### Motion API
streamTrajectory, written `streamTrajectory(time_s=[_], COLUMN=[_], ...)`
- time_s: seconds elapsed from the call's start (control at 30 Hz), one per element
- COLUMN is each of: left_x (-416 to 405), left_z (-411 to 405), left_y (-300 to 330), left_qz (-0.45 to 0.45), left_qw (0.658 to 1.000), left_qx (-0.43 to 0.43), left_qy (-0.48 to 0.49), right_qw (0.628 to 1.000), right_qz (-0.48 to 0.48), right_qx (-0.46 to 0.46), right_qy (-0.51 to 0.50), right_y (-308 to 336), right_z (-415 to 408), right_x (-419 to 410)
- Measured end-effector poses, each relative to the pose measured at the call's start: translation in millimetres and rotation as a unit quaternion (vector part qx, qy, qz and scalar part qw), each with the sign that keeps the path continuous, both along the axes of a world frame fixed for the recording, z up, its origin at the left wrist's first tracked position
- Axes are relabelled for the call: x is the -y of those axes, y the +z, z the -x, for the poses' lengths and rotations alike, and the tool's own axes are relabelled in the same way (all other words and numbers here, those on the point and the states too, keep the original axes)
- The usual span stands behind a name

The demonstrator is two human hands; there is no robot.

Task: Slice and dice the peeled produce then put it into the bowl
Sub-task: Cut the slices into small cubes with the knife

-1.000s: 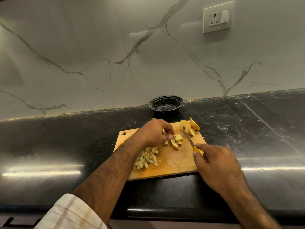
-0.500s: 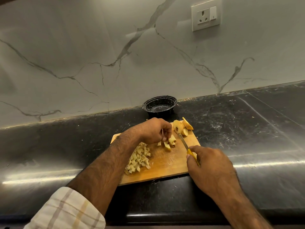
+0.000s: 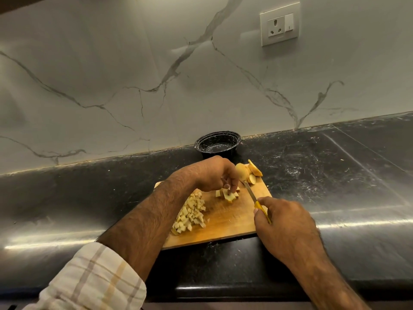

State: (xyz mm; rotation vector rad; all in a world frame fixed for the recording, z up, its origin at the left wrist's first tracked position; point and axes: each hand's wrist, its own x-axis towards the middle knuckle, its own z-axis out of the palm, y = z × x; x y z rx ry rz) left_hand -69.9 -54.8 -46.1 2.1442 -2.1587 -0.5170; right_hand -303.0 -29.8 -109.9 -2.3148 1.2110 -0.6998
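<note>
A wooden cutting board (image 3: 225,222) lies on the black counter. A heap of pale diced pieces (image 3: 190,213) sits on its left part. My left hand (image 3: 212,175) reaches over the board's middle and its fingertips pinch a small cluster of cut strips (image 3: 228,194). My right hand (image 3: 288,227) grips the yellow handle of a small knife (image 3: 251,191), whose blade points up the board, just right of the strips. Uncut peeled slices (image 3: 248,172) lie at the board's far right corner. A black bowl (image 3: 218,143) stands behind the board against the wall; it looks empty.
The black stone counter (image 3: 335,175) runs left and right of the board, its front edge near me. A marble wall rises right behind the bowl. A wall socket (image 3: 279,24) sits high on the right.
My left hand's fingers have closed onto the cut strips and gathered them tighter. The knife and right hand have stayed at about the same spot by the strips. The camera shifted slightly.
</note>
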Motion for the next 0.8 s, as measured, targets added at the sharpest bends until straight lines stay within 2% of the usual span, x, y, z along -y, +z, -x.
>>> streamTrajectory(time_s=[0.2, 0.33, 0.5, 0.8], left_x=[-3.0, -19.5, -40.9, -43.3], left_z=[2.9, 1.1, 4.4, 16.4], left_y=[-5.6, -10.0, -22.0, -33.6], left_qz=[0.033, 0.116, 0.053, 0.141], left_qw=[0.999, 0.992, 0.988, 0.972], left_qx=[0.004, 0.005, 0.047, -0.028], left_qy=[-0.010, 0.054, 0.138, 0.184], right_qw=[1.000, 1.000, 0.999, 0.995], right_qz=[0.010, 0.017, 0.026, 0.051], right_qx=[-0.005, -0.015, -0.038, -0.086], right_qy=[-0.007, -0.012, -0.006, -0.020], right_y=[0.7, 0.0, -0.5, 5.8], right_z=[-0.1, -0.5, -4.3, -7.0], right_x=[-1.4, -0.8, -0.8, -2.4])
